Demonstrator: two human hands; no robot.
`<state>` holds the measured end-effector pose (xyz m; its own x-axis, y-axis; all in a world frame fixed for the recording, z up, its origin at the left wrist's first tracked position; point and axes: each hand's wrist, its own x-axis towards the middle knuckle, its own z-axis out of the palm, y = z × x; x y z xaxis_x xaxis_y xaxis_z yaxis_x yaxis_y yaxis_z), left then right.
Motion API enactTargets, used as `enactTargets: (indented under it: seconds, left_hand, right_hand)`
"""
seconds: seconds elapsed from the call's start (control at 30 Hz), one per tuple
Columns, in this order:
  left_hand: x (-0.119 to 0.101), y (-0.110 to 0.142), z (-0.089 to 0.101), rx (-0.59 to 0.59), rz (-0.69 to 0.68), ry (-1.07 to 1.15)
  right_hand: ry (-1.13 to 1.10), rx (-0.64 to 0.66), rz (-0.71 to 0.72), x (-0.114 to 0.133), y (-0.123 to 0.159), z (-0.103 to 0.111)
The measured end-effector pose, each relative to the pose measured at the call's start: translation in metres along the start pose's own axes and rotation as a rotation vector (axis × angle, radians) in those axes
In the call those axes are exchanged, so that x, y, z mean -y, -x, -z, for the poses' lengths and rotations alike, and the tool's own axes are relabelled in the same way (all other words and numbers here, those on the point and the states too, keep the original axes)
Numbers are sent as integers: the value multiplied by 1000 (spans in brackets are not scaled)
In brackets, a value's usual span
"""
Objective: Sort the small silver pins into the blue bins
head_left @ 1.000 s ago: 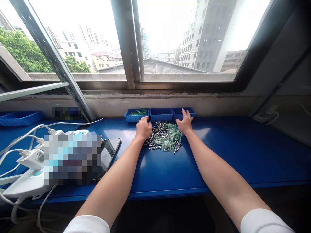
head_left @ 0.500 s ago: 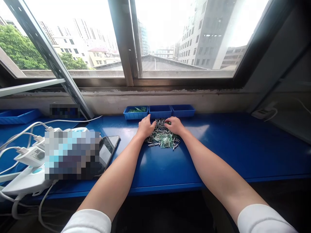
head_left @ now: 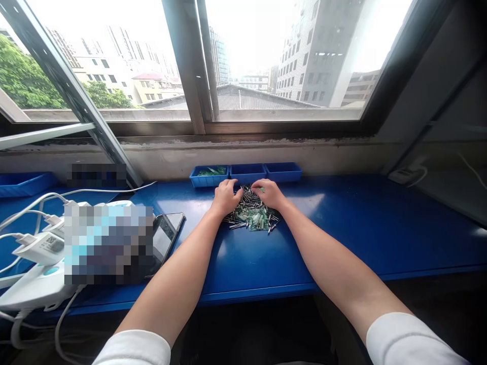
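Observation:
A pile of small metal pins or screws (head_left: 249, 197) lies on the blue tabletop, with small clear-green plastic packets (head_left: 258, 221) at its near side. My left hand (head_left: 225, 197) rests at the pile's left edge, thumb spread from the fingers, nothing seen in it. On the right side of the pile, my right hand (head_left: 271, 194) has its fingers curled toward the thumb. A bit of green shows by those fingertips; whether it is held or lies behind them is unclear.
Behind the pile stand three joined blue bins: the left bin (head_left: 209, 180) holds green packets, then a middle bin (head_left: 248, 179) and a right bin (head_left: 283, 177). To the left are a phone (head_left: 169, 230), a white power strip (head_left: 34, 291) with cables, and a metal post (head_left: 110, 144).
The view has shifted slightly. My right hand's fingers have moved a little left over the pile, and green now shows at them. My left hand stays at the pile's left edge.

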<state>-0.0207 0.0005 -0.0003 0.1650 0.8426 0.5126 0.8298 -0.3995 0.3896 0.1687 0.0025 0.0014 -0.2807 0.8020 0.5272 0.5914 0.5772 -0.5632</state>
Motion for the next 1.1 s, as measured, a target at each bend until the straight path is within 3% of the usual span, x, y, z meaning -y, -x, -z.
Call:
enactTargets:
  seconds: [0.17, 0.37, 0.73, 0.93, 1.03, 1.1]
  left_hand:
    - [-13, 3, 12, -65, -185, 62]
    - [-21, 6, 12, 43, -304, 164]
    - [-15, 4, 13, -12, -204, 127]
    - [-13, 4, 12, 9, -201, 137]
    - [-10, 3, 9, -24, -177, 89]
    - [-8, 2, 7, -70, -107, 41]
  right_hand:
    - [-264, -111, -123, 15, -2, 7]
    - [-472, -18, -168, 21, -2, 5]
    - [-581, -61, -200, 25, -1, 6]
    - [-625, -21, -205, 21, 1, 12]
    - [-519, -58, -209, 20, 2, 15]
    - [-311, -108, -199, 18, 2, 16]
